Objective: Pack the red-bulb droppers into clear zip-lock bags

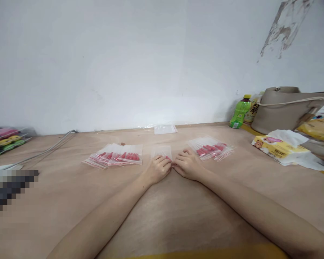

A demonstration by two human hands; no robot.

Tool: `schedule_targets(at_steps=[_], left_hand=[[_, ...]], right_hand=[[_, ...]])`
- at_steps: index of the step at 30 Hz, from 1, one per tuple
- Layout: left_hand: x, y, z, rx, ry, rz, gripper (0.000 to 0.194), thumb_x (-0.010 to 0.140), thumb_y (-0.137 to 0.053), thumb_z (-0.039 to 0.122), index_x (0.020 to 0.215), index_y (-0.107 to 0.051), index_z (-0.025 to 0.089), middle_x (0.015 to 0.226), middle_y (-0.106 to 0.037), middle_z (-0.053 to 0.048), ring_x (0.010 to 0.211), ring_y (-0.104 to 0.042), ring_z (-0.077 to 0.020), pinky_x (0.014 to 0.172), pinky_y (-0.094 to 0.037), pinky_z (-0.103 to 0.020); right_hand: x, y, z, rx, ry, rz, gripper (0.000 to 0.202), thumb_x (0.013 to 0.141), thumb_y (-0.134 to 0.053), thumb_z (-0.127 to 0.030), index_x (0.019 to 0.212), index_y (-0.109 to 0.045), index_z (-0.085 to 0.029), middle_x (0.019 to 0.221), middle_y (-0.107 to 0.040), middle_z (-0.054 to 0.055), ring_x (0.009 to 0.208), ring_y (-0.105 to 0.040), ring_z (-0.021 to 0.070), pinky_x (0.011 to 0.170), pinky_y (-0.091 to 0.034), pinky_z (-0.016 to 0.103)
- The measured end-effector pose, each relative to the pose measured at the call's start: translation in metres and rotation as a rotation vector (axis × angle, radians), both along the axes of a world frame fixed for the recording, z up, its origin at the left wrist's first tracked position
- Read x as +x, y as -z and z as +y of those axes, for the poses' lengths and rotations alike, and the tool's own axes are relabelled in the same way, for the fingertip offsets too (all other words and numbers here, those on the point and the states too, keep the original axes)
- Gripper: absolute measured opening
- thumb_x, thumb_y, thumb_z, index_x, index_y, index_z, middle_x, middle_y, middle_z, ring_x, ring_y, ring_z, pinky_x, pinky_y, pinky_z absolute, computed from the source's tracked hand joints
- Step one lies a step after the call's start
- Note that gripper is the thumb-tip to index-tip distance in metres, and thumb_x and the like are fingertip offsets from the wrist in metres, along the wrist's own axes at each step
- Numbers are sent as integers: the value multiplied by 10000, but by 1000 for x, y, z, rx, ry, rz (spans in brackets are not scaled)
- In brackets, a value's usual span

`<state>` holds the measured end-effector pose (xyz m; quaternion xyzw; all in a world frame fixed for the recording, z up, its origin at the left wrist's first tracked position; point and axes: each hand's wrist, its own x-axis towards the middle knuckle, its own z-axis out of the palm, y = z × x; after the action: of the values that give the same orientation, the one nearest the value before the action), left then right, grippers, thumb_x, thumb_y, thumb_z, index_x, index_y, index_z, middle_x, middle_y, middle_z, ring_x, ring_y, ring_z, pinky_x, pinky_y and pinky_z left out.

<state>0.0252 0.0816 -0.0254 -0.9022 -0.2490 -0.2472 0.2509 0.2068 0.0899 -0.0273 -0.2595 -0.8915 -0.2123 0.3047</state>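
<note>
A clear zip bag (162,150) with a red piece inside lies at the middle of the table. My left hand (160,169) is closed on the bag's near left edge, its fingers covering most of the contents. On the near right side, my right hand (187,164) pinches the same edge, close beside the left one. A fanned pile of zip bags (116,155) holding small red pieces with a rounded, narrow-necked shape lies to the left. Another such pile (209,148) rests just right of my right hand.
Flat zip bags (165,129) lie against the wall. At the right are a green bottle (240,113), a yellow tissue pack (280,148) and a grey-beige handbag (283,111). A grey cable (51,146) and stacked colourful packs (5,140) are at the left.
</note>
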Motion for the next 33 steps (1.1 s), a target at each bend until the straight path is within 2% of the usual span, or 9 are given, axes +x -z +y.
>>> schedule_targets(at_steps=[5,11,24,30,33], left_hand=[[0,0,2,21,8,45,205,822,-422,120,669,-556,141,685,-595,-47,667,-549,-165,645,-426,-301],[-7,-5,-2,29,-10,66,223,846,-384,118,707,-556,143,687,-581,-55,678,-548,-168,646,-420,-307],[-64,-15,-22,2,-76,65,195,874,-399,167,768,-562,150,731,-592,-55,714,-555,-168,708,-430,-328],[-67,-12,-20,-82,-117,19,235,888,-371,171,762,-569,152,719,-589,-62,705,-561,-175,682,-448,-326],[-65,-12,-21,-140,-144,-41,180,877,-403,208,851,-575,161,834,-597,-77,782,-566,-184,715,-460,-318]], right_hand=[[-1,0,0,62,-32,-54,200,807,-434,-153,652,-560,-154,632,-594,28,678,-455,135,732,-253,329],[2,-4,-3,29,-5,-62,228,822,-405,-152,667,-571,-167,630,-598,26,680,-459,134,737,-243,341],[9,-3,-3,-17,8,-23,233,833,-406,-181,684,-586,-181,649,-606,19,693,-465,129,785,-237,352],[11,0,-1,-64,12,-8,206,823,-433,-195,705,-603,-193,662,-618,18,712,-485,132,821,-239,356],[19,-4,-2,-150,19,3,176,823,-460,-286,805,-619,-212,783,-638,28,801,-510,147,860,-240,360]])
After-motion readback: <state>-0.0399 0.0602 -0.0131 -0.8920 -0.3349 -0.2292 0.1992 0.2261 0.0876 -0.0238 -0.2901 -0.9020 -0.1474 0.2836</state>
